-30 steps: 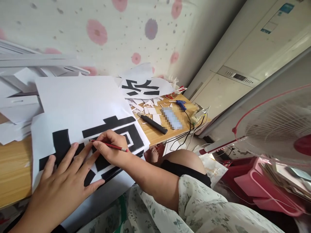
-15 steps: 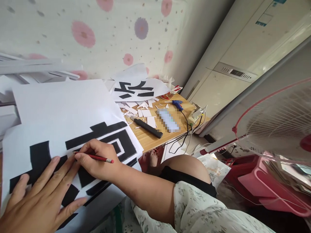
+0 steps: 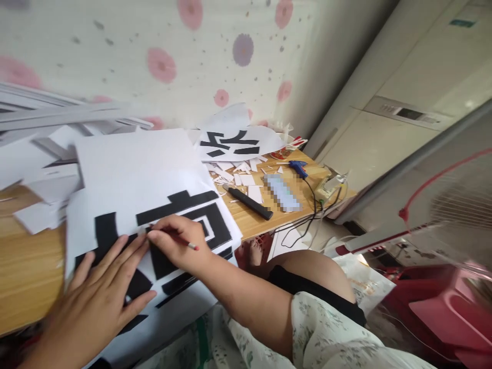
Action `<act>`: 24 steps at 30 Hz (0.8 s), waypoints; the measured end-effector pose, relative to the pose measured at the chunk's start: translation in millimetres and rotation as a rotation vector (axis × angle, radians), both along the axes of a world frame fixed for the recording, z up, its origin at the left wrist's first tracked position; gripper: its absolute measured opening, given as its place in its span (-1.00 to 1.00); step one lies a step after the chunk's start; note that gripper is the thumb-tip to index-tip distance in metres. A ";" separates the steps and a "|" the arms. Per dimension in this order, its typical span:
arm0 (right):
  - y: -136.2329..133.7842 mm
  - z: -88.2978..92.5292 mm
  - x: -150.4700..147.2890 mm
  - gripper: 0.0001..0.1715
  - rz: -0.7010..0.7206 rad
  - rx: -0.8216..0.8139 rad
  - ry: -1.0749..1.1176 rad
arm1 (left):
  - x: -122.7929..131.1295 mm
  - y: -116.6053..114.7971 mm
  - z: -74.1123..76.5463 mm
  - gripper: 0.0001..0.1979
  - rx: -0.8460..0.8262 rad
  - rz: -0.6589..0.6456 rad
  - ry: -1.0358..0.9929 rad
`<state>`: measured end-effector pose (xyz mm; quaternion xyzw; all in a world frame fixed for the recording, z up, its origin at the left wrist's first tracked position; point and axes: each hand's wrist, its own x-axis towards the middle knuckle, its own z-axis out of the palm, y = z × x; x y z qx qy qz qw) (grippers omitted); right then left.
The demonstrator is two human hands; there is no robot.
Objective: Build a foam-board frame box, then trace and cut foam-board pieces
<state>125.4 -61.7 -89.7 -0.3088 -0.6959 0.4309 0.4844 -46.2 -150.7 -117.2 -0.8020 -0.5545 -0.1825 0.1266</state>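
My right hand (image 3: 177,241) is closed around a red pencil (image 3: 188,244), whose back end sticks out to the right. Its point is hidden by my fingers, down at the black shapes. My left hand (image 3: 103,287) lies flat with fingers spread, pressing on a large white sheet (image 3: 142,159) that carries bold black character strokes. Its fingertips almost meet the right hand. A black stroke piece (image 3: 106,230) shows just beyond the left fingers, and a black nested-square shape (image 3: 217,225) shows to the right of my right hand.
A black utility knife (image 3: 249,202), white paper scraps (image 3: 246,179), a blue glue gun (image 3: 299,168) and a blurred-out pale item (image 3: 282,192) lie on the wooden table (image 3: 265,225). Another sheet with a black character (image 3: 230,143) is behind. White strips (image 3: 61,113) pile up at left. A fan (image 3: 457,205) stands right.
The whole view has swung left, so everything sits further right and more of the table's left side shows. Both hands keep their places on the sheet; the pencil's angle is slightly different.
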 end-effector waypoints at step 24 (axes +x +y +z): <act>4.2 3.0 5.3 -0.74 -0.073 -0.078 -0.230 | 7.1 -4.4 12.7 -0.31 -0.153 0.075 0.074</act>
